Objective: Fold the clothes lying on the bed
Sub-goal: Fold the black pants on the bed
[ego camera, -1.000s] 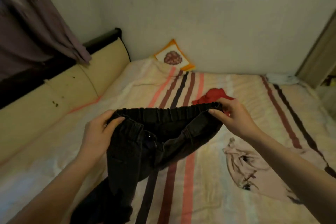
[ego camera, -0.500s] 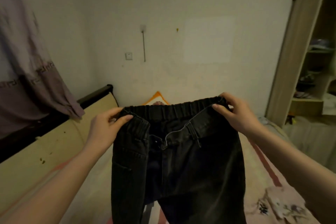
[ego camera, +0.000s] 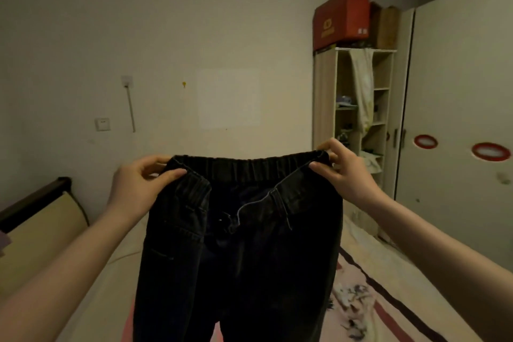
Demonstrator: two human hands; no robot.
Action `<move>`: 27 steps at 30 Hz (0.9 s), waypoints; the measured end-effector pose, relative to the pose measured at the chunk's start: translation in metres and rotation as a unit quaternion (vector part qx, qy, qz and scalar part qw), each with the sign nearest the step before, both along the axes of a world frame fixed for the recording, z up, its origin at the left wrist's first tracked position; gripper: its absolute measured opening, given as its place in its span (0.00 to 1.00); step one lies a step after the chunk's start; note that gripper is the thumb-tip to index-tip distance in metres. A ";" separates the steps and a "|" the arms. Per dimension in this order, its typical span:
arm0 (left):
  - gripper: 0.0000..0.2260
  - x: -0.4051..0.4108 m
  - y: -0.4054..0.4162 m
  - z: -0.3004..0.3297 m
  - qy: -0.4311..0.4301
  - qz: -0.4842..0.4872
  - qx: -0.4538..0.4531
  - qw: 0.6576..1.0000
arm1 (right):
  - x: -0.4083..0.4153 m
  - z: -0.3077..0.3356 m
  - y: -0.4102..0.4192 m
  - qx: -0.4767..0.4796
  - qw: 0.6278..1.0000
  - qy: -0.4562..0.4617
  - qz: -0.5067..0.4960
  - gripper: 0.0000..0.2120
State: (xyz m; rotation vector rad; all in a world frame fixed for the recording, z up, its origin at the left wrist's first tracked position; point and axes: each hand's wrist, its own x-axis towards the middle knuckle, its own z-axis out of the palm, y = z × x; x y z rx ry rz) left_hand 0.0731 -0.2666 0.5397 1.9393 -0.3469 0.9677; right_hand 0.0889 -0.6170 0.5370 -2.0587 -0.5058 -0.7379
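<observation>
Two hands hold one pair of dark jeans (ego camera: 238,244) up in the air above the bed (ego camera: 388,272), waistband stretched level between them. Left hand (ego camera: 136,189), at 9 o'clock of the waistband: thumb laid over the near edge, fingers curled behind, pinching that corner; forearm runs in from the lower left. Jeans hang straight down from the elastic waist, fly open at centre, legs dropping out of view at 6 o'clock. Right hand (ego camera: 344,172), at 3 o'clock of the waistband: thumb on the near side, fingers hooked over the top, pinching the other corner; forearm comes in from the lower right. Below it, at 5 o'clock, a pale printed garment (ego camera: 352,300) lies crumpled on the striped bedcover. Beyond the right hand, an open shelf unit (ego camera: 324,91), red box (ego camera: 341,19) on top.
</observation>
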 end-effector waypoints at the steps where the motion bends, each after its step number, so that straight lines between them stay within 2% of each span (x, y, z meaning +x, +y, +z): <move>1: 0.08 -0.002 -0.002 0.007 -0.008 -0.009 0.005 1.000 | -0.006 0.005 -0.001 0.002 1.000 -0.006 -0.009 0.08; 7: 0.05 -0.015 0.004 0.066 -0.043 -0.077 0.011 0.996 | -0.040 0.059 0.003 0.019 0.997 -0.061 -0.032 0.09; 11: 0.16 -0.023 0.014 0.103 -0.079 -0.083 0.026 0.993 | -0.054 0.099 0.017 0.019 0.993 -0.105 -0.048 0.10; 16: 0.19 -0.036 0.028 0.137 -0.112 -0.086 0.021 0.990 | -0.065 0.140 0.031 0.005 0.986 -0.154 -0.064 0.10; 22: 0.17 -0.045 0.036 0.159 -0.131 -0.101 0.008 0.986 | -0.075 0.167 0.037 0.011 0.976 -0.198 -0.087 0.10; 25: 0.12 -0.047 0.036 0.159 -0.124 -0.105 0.006 0.987 | -0.079 0.169 0.037 0.010 0.977 -0.194 -0.089 0.11; 27: 0.11 -0.049 0.034 0.155 -0.113 -0.112 0.007 0.987 | -0.080 0.167 0.035 0.002 0.978 -0.187 -0.094 0.11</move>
